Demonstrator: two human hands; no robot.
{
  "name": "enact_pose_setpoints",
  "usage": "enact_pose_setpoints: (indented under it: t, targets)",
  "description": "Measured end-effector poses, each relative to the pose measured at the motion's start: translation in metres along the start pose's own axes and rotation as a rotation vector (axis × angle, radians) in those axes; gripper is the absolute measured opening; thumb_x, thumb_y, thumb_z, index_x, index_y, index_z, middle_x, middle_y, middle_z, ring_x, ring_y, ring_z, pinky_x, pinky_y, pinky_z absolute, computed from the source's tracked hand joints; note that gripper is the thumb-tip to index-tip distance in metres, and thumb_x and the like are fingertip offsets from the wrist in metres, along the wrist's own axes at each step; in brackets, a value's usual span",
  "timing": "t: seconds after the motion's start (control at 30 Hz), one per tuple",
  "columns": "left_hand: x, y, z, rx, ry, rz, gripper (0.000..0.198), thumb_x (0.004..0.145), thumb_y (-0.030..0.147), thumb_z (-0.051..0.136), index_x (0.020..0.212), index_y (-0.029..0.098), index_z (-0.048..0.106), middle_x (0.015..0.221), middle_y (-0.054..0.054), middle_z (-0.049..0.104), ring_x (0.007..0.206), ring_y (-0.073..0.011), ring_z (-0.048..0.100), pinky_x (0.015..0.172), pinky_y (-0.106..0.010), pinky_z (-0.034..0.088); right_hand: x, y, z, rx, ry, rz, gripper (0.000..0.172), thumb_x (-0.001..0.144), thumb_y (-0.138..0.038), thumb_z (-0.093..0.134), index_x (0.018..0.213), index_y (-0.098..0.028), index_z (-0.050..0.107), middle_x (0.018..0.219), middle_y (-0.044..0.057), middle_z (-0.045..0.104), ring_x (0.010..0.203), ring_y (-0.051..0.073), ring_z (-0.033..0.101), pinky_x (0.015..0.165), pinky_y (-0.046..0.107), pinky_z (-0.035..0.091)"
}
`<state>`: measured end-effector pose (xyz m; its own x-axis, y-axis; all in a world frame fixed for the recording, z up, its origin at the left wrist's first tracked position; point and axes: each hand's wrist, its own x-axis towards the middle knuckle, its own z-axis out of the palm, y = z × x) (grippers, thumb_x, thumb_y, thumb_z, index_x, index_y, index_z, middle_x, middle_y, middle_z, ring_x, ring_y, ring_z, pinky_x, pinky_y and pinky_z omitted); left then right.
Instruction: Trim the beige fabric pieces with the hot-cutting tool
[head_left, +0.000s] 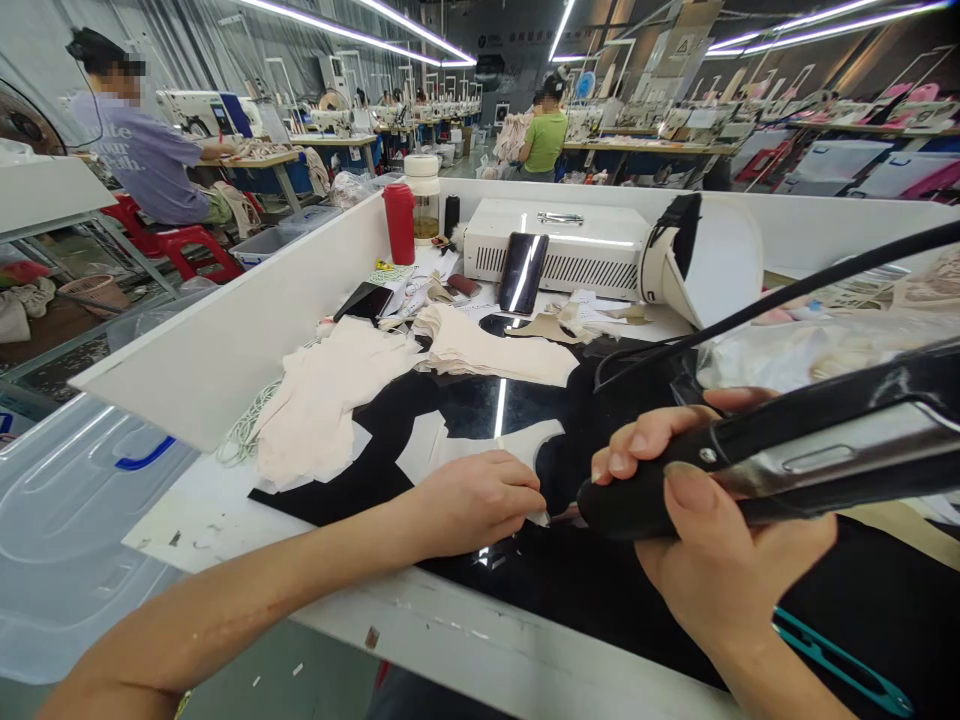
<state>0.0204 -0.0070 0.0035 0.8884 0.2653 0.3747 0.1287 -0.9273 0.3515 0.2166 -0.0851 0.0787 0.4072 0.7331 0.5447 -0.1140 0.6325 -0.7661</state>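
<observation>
My left hand (480, 500) rests on the glossy black work surface (465, 405), its fingers pinched together on the edge of a small white fabric piece (525, 445). My right hand (705, 520) is wrapped round the black handle of a long black tool with a metal strip (825, 455), whose blunt tip points at the spot where my left fingers pinch. A black cable (795, 295) runs from the tool up to the right. Pale pink fabric pieces (322, 405) lie piled to the left of my hands.
At the back stand a white box-shaped machine (559, 245), a phone (523, 272) leaning on it, a red bottle (400, 222) and a white cone-shaped object (705, 260). A white wall (247, 320) bounds the table on the left. Teal thread snips (840, 660) lie front right. Other people sit at sewing tables behind.
</observation>
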Motion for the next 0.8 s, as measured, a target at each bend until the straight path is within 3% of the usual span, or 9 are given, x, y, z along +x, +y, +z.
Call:
enact_pose_setpoints:
  t: [0.8]
  targets:
    - [-0.0031, 0.0017, 0.0, 0.016, 0.085, 0.055, 0.02, 0.118, 0.011, 0.062, 0.122, 0.014, 0.081, 0.123, -0.011, 0.087, 0.118, -0.0242, 0.082, 0.114, -0.036, 0.065, 0.0069, -0.0027, 0.0056, -0.03, 0.093, -0.002, 0.049, 0.086, -0.042, 0.106, 0.12, -0.03, 0.073, 0.081, -0.006, 0.07, 0.062, 0.019, 0.071, 0.057, 0.036, 0.068]
